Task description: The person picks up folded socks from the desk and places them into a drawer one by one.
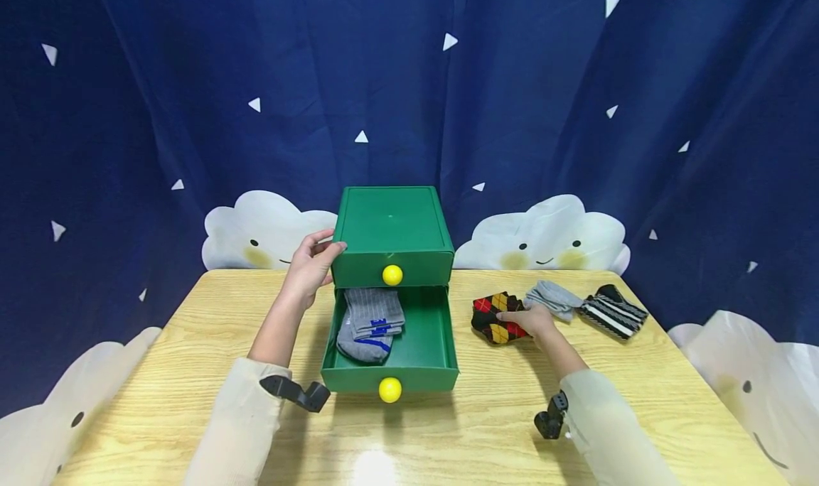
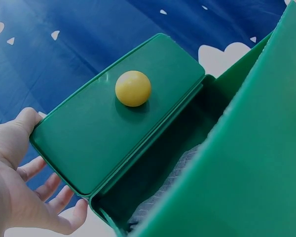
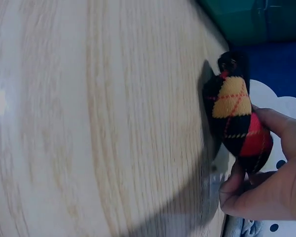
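A green two-drawer box (image 1: 392, 216) stands mid-table, its lower drawer (image 1: 425, 337) pulled out. In that drawer, toward the left, lies a folded grey sock pair (image 1: 371, 322) with blue marks. My left hand (image 1: 311, 269) rests against the box's upper left corner, thumb at the top edge and fingers spread along the side. The left wrist view shows this hand (image 2: 34, 182) beside the closed upper drawer (image 2: 89, 133) with its yellow knob. With my right hand (image 1: 534, 320) I pinch a folded argyle sock pair (image 1: 495, 315); the right wrist view shows those socks (image 3: 237, 116) between thumb and fingers.
Right of my right hand lie a light grey folded sock pair (image 1: 552, 298) and a black-and-white striped pair (image 1: 613, 312). A yellow knob (image 1: 390, 389) sticks out from the lower drawer's front. Behind the wooden table (image 1: 211, 315) hangs a dark blue curtain (image 1: 397, 81).
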Motion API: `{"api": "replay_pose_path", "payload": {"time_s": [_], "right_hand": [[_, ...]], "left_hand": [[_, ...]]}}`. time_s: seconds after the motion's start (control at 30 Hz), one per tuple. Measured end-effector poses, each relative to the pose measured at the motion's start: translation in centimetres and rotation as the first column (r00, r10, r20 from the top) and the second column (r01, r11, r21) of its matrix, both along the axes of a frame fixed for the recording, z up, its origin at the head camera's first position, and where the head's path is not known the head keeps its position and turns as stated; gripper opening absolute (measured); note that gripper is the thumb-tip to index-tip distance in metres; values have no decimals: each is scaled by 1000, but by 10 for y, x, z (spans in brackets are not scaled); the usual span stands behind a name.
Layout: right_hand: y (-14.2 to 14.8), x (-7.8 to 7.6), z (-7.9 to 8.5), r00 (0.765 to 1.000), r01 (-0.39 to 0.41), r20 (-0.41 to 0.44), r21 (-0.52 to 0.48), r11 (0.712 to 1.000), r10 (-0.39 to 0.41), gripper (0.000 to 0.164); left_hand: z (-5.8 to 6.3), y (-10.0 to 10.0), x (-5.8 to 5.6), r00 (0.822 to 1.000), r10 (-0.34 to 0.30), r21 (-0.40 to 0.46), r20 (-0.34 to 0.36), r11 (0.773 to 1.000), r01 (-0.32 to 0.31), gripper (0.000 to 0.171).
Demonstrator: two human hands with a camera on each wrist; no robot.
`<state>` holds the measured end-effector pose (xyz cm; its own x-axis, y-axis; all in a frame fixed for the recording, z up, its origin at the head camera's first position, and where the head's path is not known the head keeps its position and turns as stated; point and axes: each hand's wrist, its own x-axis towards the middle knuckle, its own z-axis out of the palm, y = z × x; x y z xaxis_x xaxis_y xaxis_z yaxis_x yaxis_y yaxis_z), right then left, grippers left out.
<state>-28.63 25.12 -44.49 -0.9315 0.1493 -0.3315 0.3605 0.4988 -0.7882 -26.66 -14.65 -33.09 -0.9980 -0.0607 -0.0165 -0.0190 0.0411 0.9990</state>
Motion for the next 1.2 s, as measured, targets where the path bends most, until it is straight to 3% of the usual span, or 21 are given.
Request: {"api": "replay_pose_path", "payload": {"time_s": [0.1,0.43,0.67,0.8,0.93,1.2], "right_hand": [[0,1,1,1000,15,11,-41,999,-15,85],[5,15,17,999,-16,-31,-7,1000,16,66],[6,32,46,996,-67,-71,-154,986,57,81],[7,40,62,993,-89,-97,-181,979,72,85],[6,46,76,990,-113,-112,-244,963,88,85],[-4,60,100,982,-178,-135,-397,900,135,82]], "left_hand": [[0,0,0,1000,4,-5,6,1000,-4,55],[0,1,2,1000,-6,2,10,1000,6,56],[-2,0,-1,1000,-13,-10,-2,1000,13,56],[-2,0,-1,1000,-16,-11,-3,1000,16,57],[-1,0,1,1000,-13,-19,3,1000,13,56],[-1,-1,-2,1000,-13,-11,1,1000,13,57]]}}
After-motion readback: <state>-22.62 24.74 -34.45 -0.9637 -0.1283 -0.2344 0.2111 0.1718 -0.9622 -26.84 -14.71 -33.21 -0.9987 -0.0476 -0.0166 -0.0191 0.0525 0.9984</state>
